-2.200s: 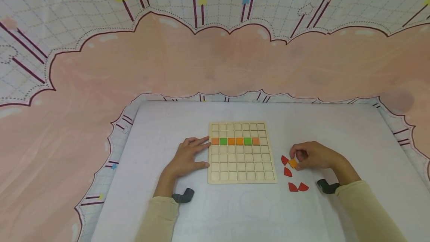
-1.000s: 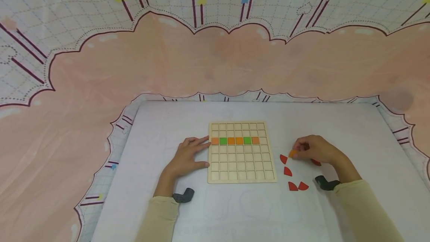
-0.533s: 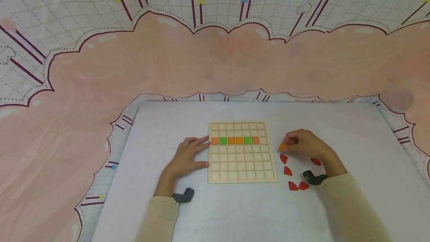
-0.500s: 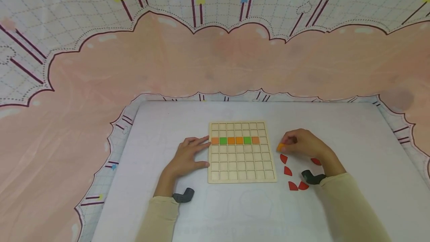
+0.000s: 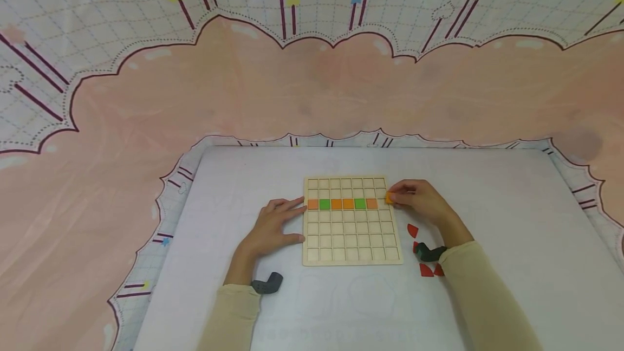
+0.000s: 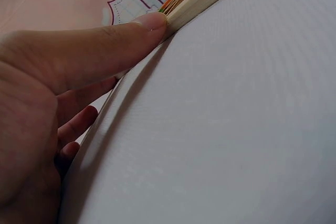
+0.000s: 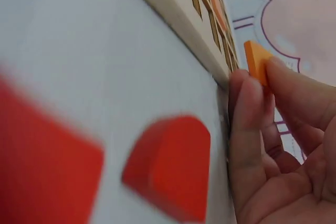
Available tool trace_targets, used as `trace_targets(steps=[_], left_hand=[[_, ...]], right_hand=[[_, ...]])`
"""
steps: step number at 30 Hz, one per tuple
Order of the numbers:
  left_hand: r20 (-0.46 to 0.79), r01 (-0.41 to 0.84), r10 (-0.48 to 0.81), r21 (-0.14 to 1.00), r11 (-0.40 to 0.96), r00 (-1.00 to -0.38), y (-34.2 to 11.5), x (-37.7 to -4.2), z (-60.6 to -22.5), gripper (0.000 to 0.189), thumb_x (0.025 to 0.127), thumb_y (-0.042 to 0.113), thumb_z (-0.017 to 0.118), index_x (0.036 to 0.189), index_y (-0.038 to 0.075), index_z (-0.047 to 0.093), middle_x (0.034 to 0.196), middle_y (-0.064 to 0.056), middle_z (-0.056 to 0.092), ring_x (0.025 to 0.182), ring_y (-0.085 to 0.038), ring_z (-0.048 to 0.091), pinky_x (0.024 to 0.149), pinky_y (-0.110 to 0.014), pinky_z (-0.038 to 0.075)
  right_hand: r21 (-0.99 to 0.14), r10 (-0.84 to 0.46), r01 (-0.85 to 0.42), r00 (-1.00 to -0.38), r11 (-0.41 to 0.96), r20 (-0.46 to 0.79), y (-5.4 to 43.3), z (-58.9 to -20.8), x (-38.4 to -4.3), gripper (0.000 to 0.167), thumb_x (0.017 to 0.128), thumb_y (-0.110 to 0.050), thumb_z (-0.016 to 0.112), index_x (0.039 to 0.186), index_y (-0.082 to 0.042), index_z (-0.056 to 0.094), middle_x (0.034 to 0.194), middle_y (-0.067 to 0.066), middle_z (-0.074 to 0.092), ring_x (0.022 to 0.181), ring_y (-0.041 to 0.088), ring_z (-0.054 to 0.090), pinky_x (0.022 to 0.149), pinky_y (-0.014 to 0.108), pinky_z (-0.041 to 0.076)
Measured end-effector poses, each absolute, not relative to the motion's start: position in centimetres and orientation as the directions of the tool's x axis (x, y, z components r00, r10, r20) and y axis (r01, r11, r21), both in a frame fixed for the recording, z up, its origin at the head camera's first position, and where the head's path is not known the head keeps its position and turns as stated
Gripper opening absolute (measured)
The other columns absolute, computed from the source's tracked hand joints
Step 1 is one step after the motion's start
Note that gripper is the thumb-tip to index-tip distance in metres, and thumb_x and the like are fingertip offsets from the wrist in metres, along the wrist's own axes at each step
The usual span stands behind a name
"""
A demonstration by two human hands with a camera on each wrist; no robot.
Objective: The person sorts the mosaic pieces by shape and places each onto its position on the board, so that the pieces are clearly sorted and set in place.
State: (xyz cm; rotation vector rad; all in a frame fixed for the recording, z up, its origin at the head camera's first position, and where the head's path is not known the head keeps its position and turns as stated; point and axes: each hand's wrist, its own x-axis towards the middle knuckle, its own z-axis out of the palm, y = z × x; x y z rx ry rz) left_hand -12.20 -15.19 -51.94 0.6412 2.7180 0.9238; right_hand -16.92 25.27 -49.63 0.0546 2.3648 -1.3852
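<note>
A pale wooden grid board (image 5: 348,241) lies on the table, its third row from the far edge filled with orange, green and salmon square tiles (image 5: 336,204) except for the rightmost cell. My left hand (image 5: 273,229) rests beside the board, straight fingertips and thumb against its left edge. In the left wrist view, the thumb (image 6: 105,45) touches the board's side. My right hand (image 5: 421,199) pinches an orange square tile (image 7: 256,62) between thumb and fingers, at the board's right edge near that row's end.
Several red quarter-round pieces (image 5: 413,230) lie on the white table (image 5: 341,307) right of the board, partly hidden under the right wrist. Dark wrist-worn devices (image 5: 429,252) sit on both wrists. A patterned cloth (image 5: 312,91) hangs behind the table.
My right hand has picked the orange tile up from among the red pieces and carried it left and away to the board's right edge. The left hand has stayed in place.
</note>
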Motion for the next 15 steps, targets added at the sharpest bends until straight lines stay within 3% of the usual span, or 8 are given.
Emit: trace_targets(steps=[4, 15], left_hand=[[-0.051, 0.333, 0.458, 0.616, 0.714, -0.887, -15.1, -12.2, -51.9, 0.076, 0.079, 0.037, 0.085, 0.149, 0.022, 0.055, 0.163, 0.009, 0.041, 0.146, -0.027, 0.032, 0.116, -0.055, 0.027], [-0.061, 0.324, 0.451, 0.611, 0.723, -0.89, -15.1, -12.2, -52.1, 0.077, 0.079, 0.037, 0.085, 0.149, 0.024, 0.055, 0.163, 0.011, 0.04, 0.146, -0.027, 0.031, 0.115, -0.054, 0.027]], right_hand=[[-0.834, -0.138, 0.302, -0.904, 0.463, -0.404, 24.8, -49.8, -17.3, 0.034, 0.094, -0.032, 0.075, 0.119, -0.01, 0.07, 0.112, 0.007, 0.07, 0.096, 0.024, 0.061, 0.081, 0.022, 0.054], [-0.85, -0.119, 0.391, -0.882, 0.354, -0.456, 24.1, -50.5, -18.4, 0.032, 0.087, -0.026, 0.082, 0.108, -0.005, 0.07, 0.088, -0.005, 0.07, 0.077, 0.013, 0.06, 0.069, 0.021, 0.051]])
